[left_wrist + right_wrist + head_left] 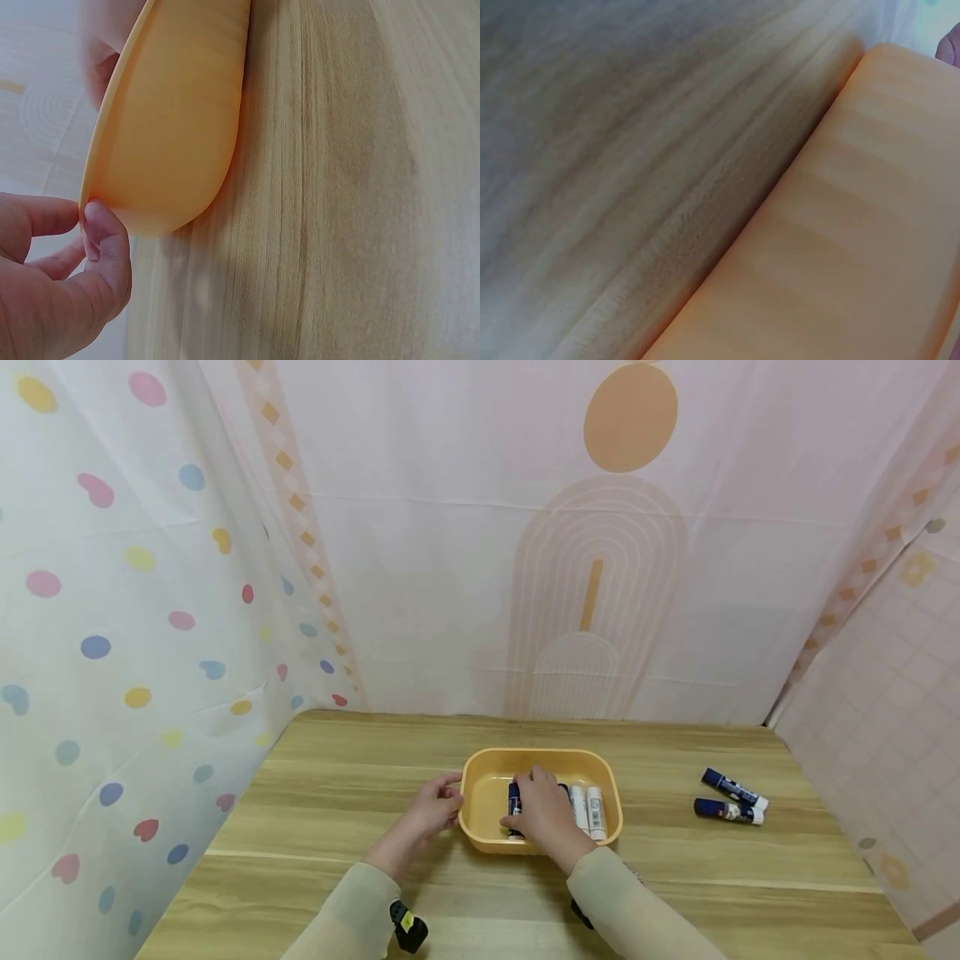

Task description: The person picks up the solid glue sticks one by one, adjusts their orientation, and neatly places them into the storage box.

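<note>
A yellow-orange plastic basket (480, 760) stands on the table, with several glue sticks lying side by side in it. My left hand (438, 806) pinches the basket's left rim between thumb and fingers, as the left wrist view shows closely. Inside the basket my right hand (547, 810) grips a dark blue glue stick (514, 797) by its two ends, thumb near and fingers far. To the right of that hand lie white glue sticks (596, 812), and part of another blue one shows beside them. The right wrist view catches only the basket's outer wall (840, 225).
Two dark blue glue sticks with white ends, a farther one (735, 788) and a nearer one (727, 811), lie on the wooden table (337, 777) to the right. Patterned curtains (420, 568) hang along the table's back and sides.
</note>
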`<state>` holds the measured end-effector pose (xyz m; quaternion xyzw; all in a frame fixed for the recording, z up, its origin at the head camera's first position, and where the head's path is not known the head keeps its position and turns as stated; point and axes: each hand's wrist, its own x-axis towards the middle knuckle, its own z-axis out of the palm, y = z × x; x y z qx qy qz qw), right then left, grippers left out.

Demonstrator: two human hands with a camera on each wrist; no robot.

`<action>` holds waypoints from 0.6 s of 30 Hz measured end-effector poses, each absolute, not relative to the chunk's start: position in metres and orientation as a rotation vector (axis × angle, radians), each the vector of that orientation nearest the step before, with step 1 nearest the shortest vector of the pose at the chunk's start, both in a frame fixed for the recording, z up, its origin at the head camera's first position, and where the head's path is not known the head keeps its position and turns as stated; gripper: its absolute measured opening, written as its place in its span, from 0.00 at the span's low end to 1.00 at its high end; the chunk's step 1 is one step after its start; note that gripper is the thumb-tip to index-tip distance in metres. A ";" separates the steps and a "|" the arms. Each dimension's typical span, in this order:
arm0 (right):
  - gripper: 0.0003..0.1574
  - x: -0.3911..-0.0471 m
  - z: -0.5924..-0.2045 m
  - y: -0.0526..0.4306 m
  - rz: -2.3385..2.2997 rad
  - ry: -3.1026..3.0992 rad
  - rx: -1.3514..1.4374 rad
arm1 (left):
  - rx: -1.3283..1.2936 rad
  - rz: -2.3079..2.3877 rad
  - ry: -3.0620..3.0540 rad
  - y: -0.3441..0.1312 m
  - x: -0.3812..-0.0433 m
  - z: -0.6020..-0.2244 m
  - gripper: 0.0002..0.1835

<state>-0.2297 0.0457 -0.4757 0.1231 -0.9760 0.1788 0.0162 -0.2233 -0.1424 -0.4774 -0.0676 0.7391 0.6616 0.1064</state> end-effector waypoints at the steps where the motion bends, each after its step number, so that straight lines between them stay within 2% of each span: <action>1: 0.45 -0.231 -0.476 0.045 0.537 -3.042 0.383 | -0.205 1.950 2.176 -0.142 -0.223 -0.477 0.24; 10: 0.42 -0.234 -0.479 0.039 0.410 -3.079 0.383 | -0.201 1.928 2.188 -0.141 -0.221 -0.476 0.23; 14: 0.43 -0.232 -0.477 0.042 0.403 -3.068 0.422 | -0.204 1.931 2.181 -0.141 -0.221 -0.476 0.24; 18: 0.40 -0.229 -0.473 0.051 0.465 -2.991 0.496 | -0.204 1.933 2.178 -0.141 -0.221 -0.475 0.24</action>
